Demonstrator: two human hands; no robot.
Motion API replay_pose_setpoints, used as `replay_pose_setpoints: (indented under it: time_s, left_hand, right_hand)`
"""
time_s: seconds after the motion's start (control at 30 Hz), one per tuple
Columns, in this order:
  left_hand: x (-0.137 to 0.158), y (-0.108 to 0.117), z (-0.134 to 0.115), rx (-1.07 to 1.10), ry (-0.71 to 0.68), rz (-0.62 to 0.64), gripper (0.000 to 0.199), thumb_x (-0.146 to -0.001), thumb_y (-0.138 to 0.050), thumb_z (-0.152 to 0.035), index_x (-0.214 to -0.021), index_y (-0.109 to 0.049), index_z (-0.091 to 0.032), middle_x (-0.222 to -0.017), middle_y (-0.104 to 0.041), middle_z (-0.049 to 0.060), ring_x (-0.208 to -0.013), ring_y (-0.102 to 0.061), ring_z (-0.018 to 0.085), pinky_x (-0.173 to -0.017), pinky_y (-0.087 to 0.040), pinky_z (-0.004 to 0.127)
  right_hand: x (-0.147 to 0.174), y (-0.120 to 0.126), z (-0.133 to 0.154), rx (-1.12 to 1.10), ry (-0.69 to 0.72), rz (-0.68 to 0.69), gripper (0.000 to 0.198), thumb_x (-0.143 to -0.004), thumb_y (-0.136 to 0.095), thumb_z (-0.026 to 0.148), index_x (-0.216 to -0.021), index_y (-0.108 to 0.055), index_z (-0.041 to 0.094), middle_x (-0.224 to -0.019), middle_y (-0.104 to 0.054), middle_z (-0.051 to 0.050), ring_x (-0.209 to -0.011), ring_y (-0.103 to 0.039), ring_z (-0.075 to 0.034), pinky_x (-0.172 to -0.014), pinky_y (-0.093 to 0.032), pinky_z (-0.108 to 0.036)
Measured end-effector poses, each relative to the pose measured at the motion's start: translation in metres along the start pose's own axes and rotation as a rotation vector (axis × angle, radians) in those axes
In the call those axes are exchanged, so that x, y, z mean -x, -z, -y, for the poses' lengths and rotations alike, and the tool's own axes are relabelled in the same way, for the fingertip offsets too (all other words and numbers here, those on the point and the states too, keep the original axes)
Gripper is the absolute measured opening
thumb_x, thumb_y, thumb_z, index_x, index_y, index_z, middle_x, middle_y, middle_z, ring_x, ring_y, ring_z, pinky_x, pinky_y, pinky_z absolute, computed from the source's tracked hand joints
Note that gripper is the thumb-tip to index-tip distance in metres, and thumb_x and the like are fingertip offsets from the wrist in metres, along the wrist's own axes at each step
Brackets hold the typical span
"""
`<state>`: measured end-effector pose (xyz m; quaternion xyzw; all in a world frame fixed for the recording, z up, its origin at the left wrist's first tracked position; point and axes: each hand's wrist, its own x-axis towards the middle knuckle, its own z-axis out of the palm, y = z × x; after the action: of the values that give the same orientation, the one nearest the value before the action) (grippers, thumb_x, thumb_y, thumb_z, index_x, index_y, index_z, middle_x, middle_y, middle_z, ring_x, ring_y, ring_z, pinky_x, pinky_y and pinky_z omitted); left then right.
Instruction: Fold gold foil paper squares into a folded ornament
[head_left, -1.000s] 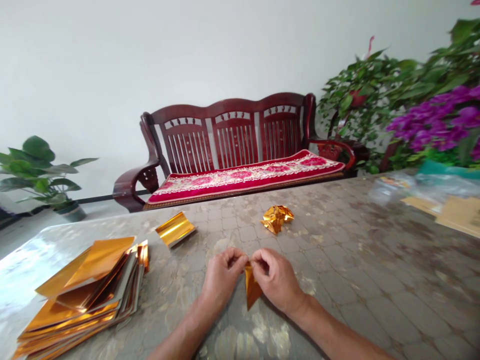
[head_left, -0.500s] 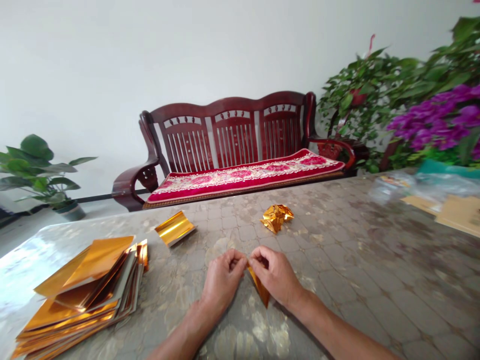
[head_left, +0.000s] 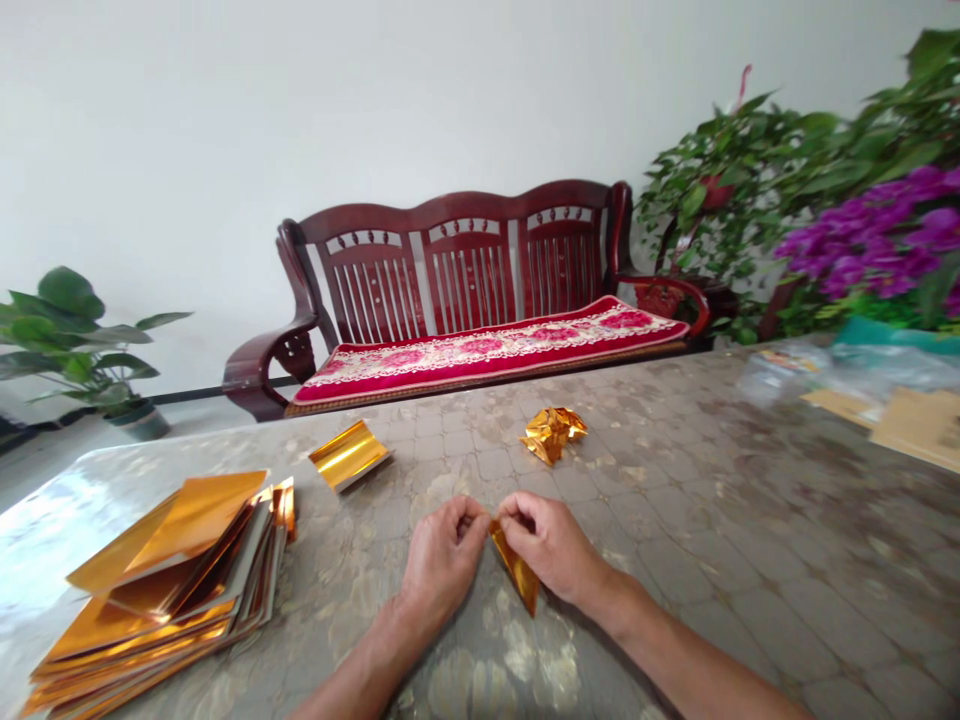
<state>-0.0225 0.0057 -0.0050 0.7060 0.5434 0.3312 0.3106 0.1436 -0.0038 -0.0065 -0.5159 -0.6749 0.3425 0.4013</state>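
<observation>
A folded piece of gold foil paper [head_left: 517,575] hangs as a narrow pointed shape between my two hands, its lower tip towards me. My right hand [head_left: 553,548] pinches it along its upper right side, covering part of it. My left hand [head_left: 444,548] is closed, its thumb and forefinger pressed together at the paper's upper end. Both hands stay low over the table. Beyond them sits a crumpled gold foil piece [head_left: 553,435]. A single curled gold sheet [head_left: 350,455] rests to the left of that.
A thick, uneven stack of gold foil sheets [head_left: 150,600] lies at the left on the patterned tabletop [head_left: 720,560]. Clear plastic wrapping [head_left: 787,370] and brown cardboard [head_left: 919,425] are at the far right. A wooden bench [head_left: 465,270] stands behind the table, with plants at both sides.
My left fingers have shifted very slightly left and the folded paper has turned a little, showing more of its gold face. The other things stay in place.
</observation>
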Motion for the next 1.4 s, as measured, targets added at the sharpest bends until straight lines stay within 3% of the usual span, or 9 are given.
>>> replay_pose_setpoints:
  time_s: [0.3,0.6,0.7,0.83,0.93,1.07,1.23,1.4]
  left_hand:
    - [0.003,0.001,-0.002,0.009,0.025,-0.018,0.026,-0.087,-0.052,-0.036,-0.07,-0.058,-0.018,-0.059,-0.056,-0.002,-0.056,-0.051,0.014,-0.055,-0.034,0.024]
    - [-0.003,-0.001,0.006,0.077,-0.001,0.073,0.017,-0.079,-0.062,-0.031,-0.069,-0.065,-0.017,-0.058,-0.056,-0.003,-0.056,-0.049,0.013,-0.053,-0.031,0.022]
    - [-0.007,0.0,0.008,0.255,0.044,-0.023,0.019,-0.077,-0.065,-0.034,-0.068,-0.063,-0.017,-0.056,-0.056,-0.003,-0.053,-0.05,0.012,-0.052,-0.032,0.022]
    - [-0.012,0.003,0.008,0.65,0.141,-0.222,0.03,-0.075,-0.07,-0.045,-0.076,-0.062,-0.017,-0.058,-0.061,-0.002,-0.053,-0.053,0.011,-0.051,-0.038,0.02]
    - [-0.012,0.003,0.008,0.841,0.202,-0.283,0.036,-0.068,-0.078,-0.046,-0.077,-0.061,-0.016,-0.064,-0.064,-0.001,-0.058,-0.057,0.01,-0.053,-0.042,0.018]
    - [-0.008,0.0,0.006,0.917,0.24,-0.253,0.04,-0.064,-0.082,-0.045,-0.08,-0.061,-0.016,-0.066,-0.067,0.0,-0.059,-0.059,0.011,-0.054,-0.044,0.018]
    - [-0.008,0.0,0.006,0.81,0.211,-0.164,0.037,-0.064,-0.081,-0.043,-0.076,-0.059,-0.016,-0.066,-0.067,0.0,-0.061,-0.059,0.011,-0.056,-0.044,0.019]
    - [-0.012,0.001,0.01,0.626,0.113,-0.117,0.033,-0.063,-0.079,-0.039,-0.069,-0.055,-0.016,-0.059,-0.055,-0.006,-0.054,-0.048,0.008,-0.053,-0.036,0.018]
  right_hand:
    - [0.002,0.001,-0.003,-0.192,-0.075,0.033,0.016,-0.08,-0.053,0.025,-0.078,-0.067,0.017,-0.069,-0.067,0.0,-0.063,-0.06,-0.014,-0.057,-0.044,-0.022]
    - [0.001,0.001,-0.004,0.01,0.012,-0.007,0.021,-0.081,-0.051,0.018,-0.078,-0.071,0.02,-0.071,-0.071,0.0,-0.067,-0.063,-0.015,-0.062,-0.044,-0.023]
    - [0.001,0.001,-0.005,-0.086,0.018,-0.067,0.019,-0.084,-0.056,0.025,-0.096,-0.07,0.021,-0.087,-0.073,-0.001,-0.081,-0.066,-0.017,-0.074,-0.048,-0.026]
    - [-0.001,0.0,-0.01,-0.217,-0.055,-0.266,0.046,-0.077,-0.069,0.04,-0.117,-0.06,0.02,-0.11,-0.068,-0.007,-0.097,-0.063,-0.022,-0.081,-0.05,-0.032]
    - [-0.003,-0.002,-0.012,-0.376,-0.123,-0.287,0.049,-0.073,-0.071,0.047,-0.111,-0.058,0.018,-0.1,-0.069,-0.008,-0.087,-0.065,-0.022,-0.077,-0.052,-0.033]
    - [-0.004,-0.004,-0.008,-0.538,-0.169,-0.258,0.046,-0.072,-0.072,0.051,-0.101,-0.061,0.017,-0.077,-0.066,-0.003,-0.071,-0.064,-0.02,-0.062,-0.052,-0.03]
    - [-0.005,-0.001,-0.005,-0.557,-0.169,-0.316,0.035,-0.071,-0.073,0.048,-0.087,-0.065,0.017,-0.064,-0.063,-0.001,-0.061,-0.061,-0.017,-0.058,-0.051,-0.028]
    - [-0.004,0.002,-0.006,-0.376,-0.099,-0.314,0.022,-0.072,-0.069,0.039,-0.08,-0.069,0.018,-0.062,-0.064,0.0,-0.058,-0.058,-0.016,-0.057,-0.048,-0.027]
